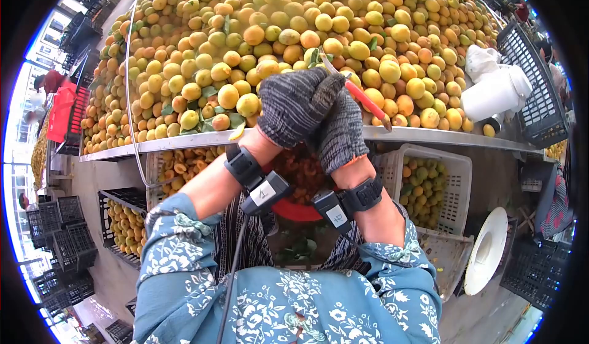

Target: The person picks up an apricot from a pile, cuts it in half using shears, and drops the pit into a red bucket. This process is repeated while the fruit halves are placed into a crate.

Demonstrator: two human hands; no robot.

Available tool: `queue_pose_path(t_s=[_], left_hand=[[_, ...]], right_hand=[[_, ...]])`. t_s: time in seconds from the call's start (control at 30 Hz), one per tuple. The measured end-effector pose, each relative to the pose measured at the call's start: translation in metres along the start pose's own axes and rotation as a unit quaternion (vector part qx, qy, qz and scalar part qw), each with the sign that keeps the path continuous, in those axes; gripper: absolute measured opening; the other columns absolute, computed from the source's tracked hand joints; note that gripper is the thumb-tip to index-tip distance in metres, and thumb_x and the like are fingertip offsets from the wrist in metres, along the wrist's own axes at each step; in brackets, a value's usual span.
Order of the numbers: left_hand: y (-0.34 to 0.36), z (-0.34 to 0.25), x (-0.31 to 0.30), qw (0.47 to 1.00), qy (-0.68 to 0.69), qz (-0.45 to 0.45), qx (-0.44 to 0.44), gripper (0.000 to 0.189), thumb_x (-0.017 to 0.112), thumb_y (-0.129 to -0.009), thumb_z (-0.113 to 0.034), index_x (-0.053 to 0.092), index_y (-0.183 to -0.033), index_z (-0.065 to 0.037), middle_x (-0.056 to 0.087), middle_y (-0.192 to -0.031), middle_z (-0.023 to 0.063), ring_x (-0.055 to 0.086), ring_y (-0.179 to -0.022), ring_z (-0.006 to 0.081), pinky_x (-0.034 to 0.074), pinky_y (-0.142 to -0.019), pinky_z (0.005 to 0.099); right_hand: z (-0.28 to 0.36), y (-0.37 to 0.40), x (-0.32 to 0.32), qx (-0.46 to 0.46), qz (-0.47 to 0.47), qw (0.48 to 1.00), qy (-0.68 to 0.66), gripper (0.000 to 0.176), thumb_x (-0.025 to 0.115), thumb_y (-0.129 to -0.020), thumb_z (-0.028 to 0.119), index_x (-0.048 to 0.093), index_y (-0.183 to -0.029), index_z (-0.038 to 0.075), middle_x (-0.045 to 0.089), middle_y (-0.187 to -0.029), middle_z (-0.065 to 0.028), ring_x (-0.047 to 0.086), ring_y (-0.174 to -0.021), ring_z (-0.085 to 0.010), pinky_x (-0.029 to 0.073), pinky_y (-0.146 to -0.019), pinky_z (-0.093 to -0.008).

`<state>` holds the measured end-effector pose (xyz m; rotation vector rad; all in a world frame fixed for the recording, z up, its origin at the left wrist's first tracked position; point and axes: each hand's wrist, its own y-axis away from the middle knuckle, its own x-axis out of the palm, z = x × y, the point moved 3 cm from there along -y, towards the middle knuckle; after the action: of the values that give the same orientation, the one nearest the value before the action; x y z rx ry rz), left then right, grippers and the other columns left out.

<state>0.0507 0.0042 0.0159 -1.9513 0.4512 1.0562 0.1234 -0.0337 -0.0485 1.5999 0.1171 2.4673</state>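
My left hand (297, 106), in a dark striped knit glove, is closed and pressed against my right hand above the metal table edge. Whatever its fingers hold is hidden. My right hand (341, 123), in a matching glove, is closed too. A knife with a red handle (368, 103) sticks out beside its fingers, its blade pointing up and left over the fruit. The knife seems gripped there, though the fingers partly hide it. Apricots (248, 105), yellow to orange with a few leaves, lie heaped beyond both hands. Under my wrists, a red basin (297, 211) holds split apricot pieces.
A metal rim (423, 137) borders the apricot table. White crate (457, 200) and black crate (123, 255) of apricots stand at either side. A white container (496, 92) lies at the right. A pale hat-like disc (486, 251) sits low right. Black crates (73, 246) stack at left.
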Motion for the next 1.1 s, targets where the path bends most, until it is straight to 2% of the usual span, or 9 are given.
queue_pose_path(t_s=[0.17,0.23,0.27,0.33,0.37,0.4,0.43,0.6,1.1], left_hand=[[-0.02,0.0,0.016,0.991,-0.085,0.084,0.054,0.015,0.055,-0.088,-0.023,0.067,-0.088,-0.014,0.06,-0.073,0.01,0.061,-0.066,0.027,0.044,-0.054,0.0387],[-0.025,0.004,0.011,0.995,0.085,0.057,-0.003,0.018,0.056,-0.088,-0.022,0.065,-0.1,-0.012,0.062,-0.085,0.0098,0.061,-0.072,0.0291,0.048,-0.062,0.0392],[-0.022,0.004,0.012,0.995,0.103,-0.003,-0.012,0.018,0.056,-0.089,-0.02,0.064,-0.101,-0.011,0.061,-0.09,0.0106,0.061,-0.073,0.03,0.049,-0.062,0.0391],[-0.019,0.004,0.014,0.949,0.27,-0.06,-0.154,0.018,0.058,-0.088,-0.017,0.062,-0.101,-0.006,0.058,-0.1,0.0125,0.062,-0.077,0.0278,0.049,-0.063,0.039],[-0.018,0.02,0.028,0.977,0.019,-0.21,0.038,0.038,0.058,-0.087,-0.045,0.059,-0.098,-0.009,0.063,-0.072,0.0134,0.061,-0.059,0.0307,0.049,-0.053,0.0362],[-0.013,0.031,0.024,0.9,0.357,-0.074,-0.24,0.044,0.053,-0.088,-0.052,0.059,-0.098,-0.009,0.064,-0.071,0.0119,0.06,-0.056,0.0275,0.048,-0.048,0.0335],[0.003,0.02,0.025,0.627,0.62,0.076,-0.465,0.051,0.048,-0.089,-0.058,0.059,-0.098,-0.01,0.064,-0.071,0.0105,0.059,-0.052,0.0242,0.047,-0.042,0.0309],[0.011,0.003,0.021,0.51,0.755,-0.004,-0.413,0.053,0.046,-0.088,-0.061,0.058,-0.1,-0.011,0.063,-0.072,0.0063,0.059,-0.052,0.0176,0.044,-0.037,0.0271],[0.034,0.01,0.0,0.473,0.771,-0.053,-0.424,0.024,0.057,-0.091,-0.034,0.059,-0.106,-0.015,0.059,-0.087,-0.0027,0.058,-0.069,0.008,0.047,-0.053,0.0191]], right_hand=[[0.014,-0.023,-0.04,-0.236,0.117,0.786,0.559,0.048,0.045,-0.089,0.049,0.053,-0.119,0.011,0.061,-0.112,-0.007,0.057,-0.103,-0.0214,0.048,-0.088,-0.0361],[0.034,-0.017,-0.017,0.187,0.295,0.935,-0.058,0.042,0.045,-0.091,0.047,0.054,-0.115,0.013,0.063,-0.104,-0.0068,0.062,-0.091,-0.0203,0.053,-0.071,-0.0351],[0.033,-0.01,-0.011,-0.015,-0.11,0.987,0.116,0.04,0.042,-0.094,0.047,0.056,-0.111,0.013,0.064,-0.096,-0.0062,0.064,-0.083,-0.0189,0.052,-0.057,-0.0329],[0.049,-0.007,-0.004,-0.189,-0.138,0.935,0.266,0.032,0.047,-0.096,0.034,0.058,-0.11,0.007,0.063,-0.095,-0.009,0.062,-0.086,-0.0191,0.052,-0.07,-0.031],[0.048,-0.012,-0.016,-0.349,-0.108,0.891,0.27,0.027,0.054,-0.094,0.026,0.058,-0.11,0.004,0.064,-0.092,-0.0101,0.063,-0.084,-0.0207,0.052,-0.074,-0.0294],[0.051,-0.006,-0.007,-0.346,-0.106,0.893,0.268,0.027,0.054,-0.094,0.026,0.058,-0.11,0.004,0.064,-0.092,-0.0101,0.063,-0.084,-0.0207,0.052,-0.074,-0.0294],[0.059,0.008,0.014,-0.373,-0.075,0.846,0.374,0.027,0.056,-0.093,0.018,0.057,-0.114,0.002,0.063,-0.101,-0.0115,0.06,-0.094,-0.0222,0.047,-0.084,-0.0306],[0.049,0.027,0.034,-0.388,0.037,0.675,0.626,0.037,0.061,-0.085,0.005,0.057,-0.122,0.005,0.057,-0.118,-0.0079,0.053,-0.11,-0.0175,0.042,-0.094,-0.031],[0.026,0.02,0.047,-0.213,0.094,0.826,0.514,0.037,0.063,-0.085,0.014,0.056,-0.118,-0.002,0.061,-0.109,-0.0087,0.057,-0.103,-0.0174,0.046,-0.09,-0.0308]])
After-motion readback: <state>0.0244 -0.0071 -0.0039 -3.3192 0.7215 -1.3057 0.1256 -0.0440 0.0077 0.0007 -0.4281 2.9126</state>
